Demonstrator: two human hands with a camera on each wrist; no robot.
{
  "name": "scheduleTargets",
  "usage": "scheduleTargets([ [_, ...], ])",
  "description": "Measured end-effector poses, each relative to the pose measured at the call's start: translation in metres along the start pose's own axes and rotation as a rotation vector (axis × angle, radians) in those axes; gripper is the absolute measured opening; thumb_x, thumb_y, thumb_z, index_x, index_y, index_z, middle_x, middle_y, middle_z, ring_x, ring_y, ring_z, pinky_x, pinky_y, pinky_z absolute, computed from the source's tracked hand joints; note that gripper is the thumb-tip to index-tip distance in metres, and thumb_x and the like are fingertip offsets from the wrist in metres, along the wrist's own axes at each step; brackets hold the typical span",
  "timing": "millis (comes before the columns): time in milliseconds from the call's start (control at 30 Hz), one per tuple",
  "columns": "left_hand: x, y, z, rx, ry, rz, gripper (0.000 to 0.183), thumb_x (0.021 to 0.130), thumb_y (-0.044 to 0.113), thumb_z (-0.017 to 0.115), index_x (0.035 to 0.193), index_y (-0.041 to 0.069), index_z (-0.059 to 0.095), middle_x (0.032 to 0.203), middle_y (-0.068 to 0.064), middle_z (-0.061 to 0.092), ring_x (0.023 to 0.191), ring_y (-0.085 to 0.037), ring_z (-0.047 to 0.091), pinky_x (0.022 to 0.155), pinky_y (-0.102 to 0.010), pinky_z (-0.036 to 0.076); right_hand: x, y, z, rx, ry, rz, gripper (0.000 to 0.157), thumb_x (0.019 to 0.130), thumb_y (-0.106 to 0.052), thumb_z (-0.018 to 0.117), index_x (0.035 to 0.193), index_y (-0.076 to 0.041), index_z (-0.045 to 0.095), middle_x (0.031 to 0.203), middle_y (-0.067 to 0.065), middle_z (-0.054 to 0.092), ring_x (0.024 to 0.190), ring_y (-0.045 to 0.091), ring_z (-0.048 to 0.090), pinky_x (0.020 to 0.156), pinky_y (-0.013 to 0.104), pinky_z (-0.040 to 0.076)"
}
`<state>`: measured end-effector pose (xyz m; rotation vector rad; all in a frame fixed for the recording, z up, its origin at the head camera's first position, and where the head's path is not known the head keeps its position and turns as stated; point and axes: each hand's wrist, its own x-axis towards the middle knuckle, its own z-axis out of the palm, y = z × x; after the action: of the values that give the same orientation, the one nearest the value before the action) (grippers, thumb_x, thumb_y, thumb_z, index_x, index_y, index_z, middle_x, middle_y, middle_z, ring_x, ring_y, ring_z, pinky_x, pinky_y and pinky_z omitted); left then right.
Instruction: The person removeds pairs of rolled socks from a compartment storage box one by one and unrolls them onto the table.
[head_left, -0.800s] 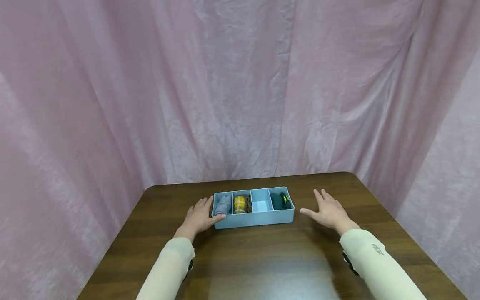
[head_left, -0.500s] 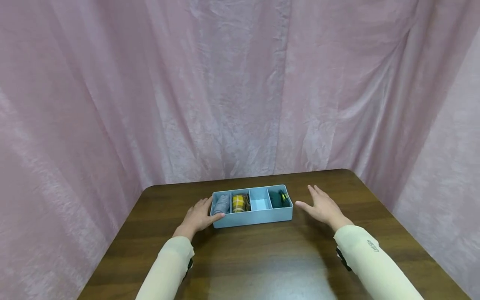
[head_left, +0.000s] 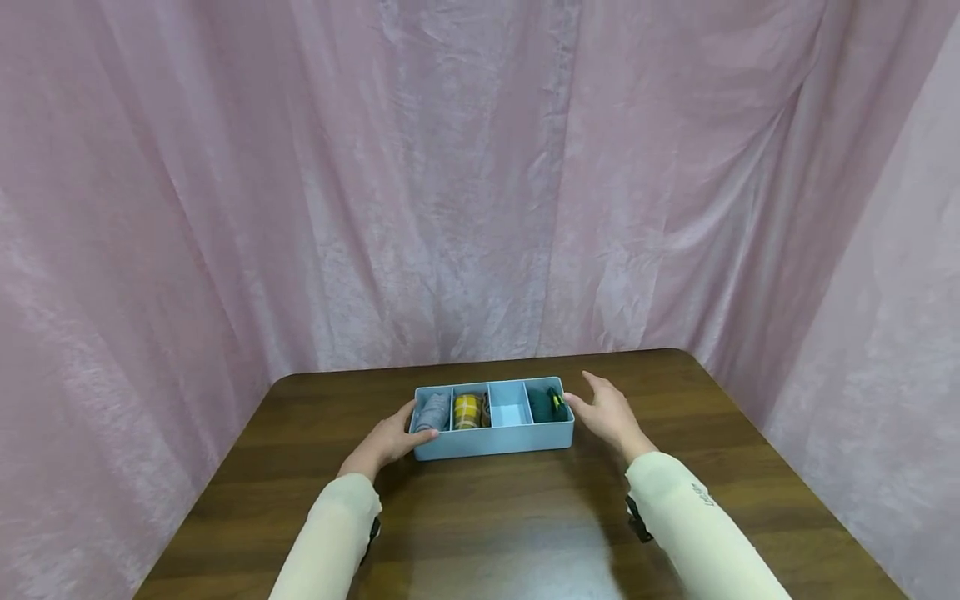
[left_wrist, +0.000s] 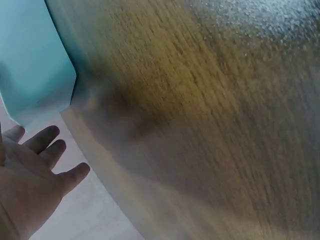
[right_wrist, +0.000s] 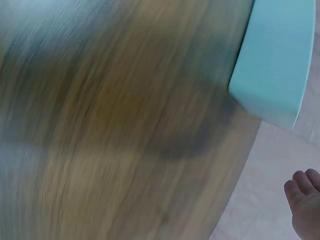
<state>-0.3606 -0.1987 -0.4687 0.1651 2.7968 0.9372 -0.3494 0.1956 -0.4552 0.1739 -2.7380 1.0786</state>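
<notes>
A light blue divided storage box [head_left: 495,441] stands on the table. From left to right its compartments hold a grey bundle of cloth [head_left: 432,412], a yellow plaid roll [head_left: 467,411] with something brown beside it, a bare floor, and a dark green bundle [head_left: 542,406] with a bright yellow-green strip. My left hand [head_left: 390,439] is at the box's left end, thumb by the front corner and fingers spread along the side. Fingers extended, my right hand [head_left: 609,417] is beside the right end, its thumb tip near the rim. Both wrist views show the box's end walls close to the fingers.
The box sits near the far edge of a dark brown wooden table [head_left: 480,517] with rounded corners. Pink velvet curtains [head_left: 450,183] hang behind it and on both sides. Light reflects off the tabletop in front.
My right hand has moved left, from well apart to right beside the box's right end. The left hand stays at the left end. The head view has shifted slightly.
</notes>
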Motion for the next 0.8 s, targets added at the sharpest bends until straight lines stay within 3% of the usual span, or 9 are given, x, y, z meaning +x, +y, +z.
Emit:
scheduleTargets([
  [367,-0.003,0.0,0.004,-0.064,0.014,-0.028,0.092,0.091,0.055,0.065,0.16,0.018,0.017,0.158,-0.022,0.026,0.141,-0.048,0.029,0.106,-0.067,0.029,0.006,-0.026,0.021,0.16,0.086,0.1,0.065,0.094,-0.028,0.068,0.144,0.007,0.044,0.139,0.029,0.051,0.128,0.042,0.05,0.102,0.053,0.042],
  [800,-0.003,0.003,0.012,-0.074,0.014,-0.036,0.092,0.091,0.057,0.064,0.16,0.021,0.016,0.158,-0.023,0.028,0.14,-0.048,0.031,0.105,-0.067,0.03,0.004,-0.036,0.041,0.126,0.108,0.097,0.062,0.092,-0.022,0.071,0.141,0.009,0.048,0.138,0.028,0.053,0.126,0.043,0.05,0.102,0.054,0.042],
])
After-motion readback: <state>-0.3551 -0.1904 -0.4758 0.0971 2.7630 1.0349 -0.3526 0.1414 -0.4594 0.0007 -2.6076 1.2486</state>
